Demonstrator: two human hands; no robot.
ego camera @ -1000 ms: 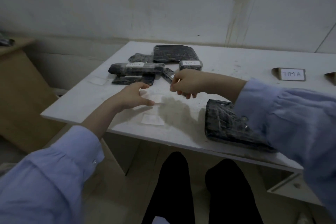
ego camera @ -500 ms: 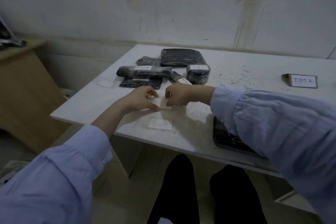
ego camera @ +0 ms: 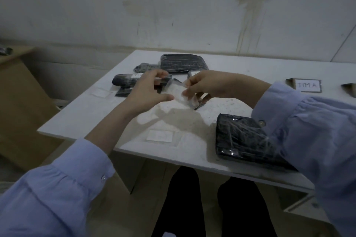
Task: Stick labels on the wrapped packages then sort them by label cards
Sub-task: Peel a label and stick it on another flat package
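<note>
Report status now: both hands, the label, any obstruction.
Left hand and right hand pinching one label above table. Unlabelled package waits nearby. Nothing obstructing.

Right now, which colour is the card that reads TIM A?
White card with a brown edge, in the head view.

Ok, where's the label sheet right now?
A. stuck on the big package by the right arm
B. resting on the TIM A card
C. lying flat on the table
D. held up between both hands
D: the left hand and right hand pinch the label sheet by opposite edges, lifted above the table.
</note>
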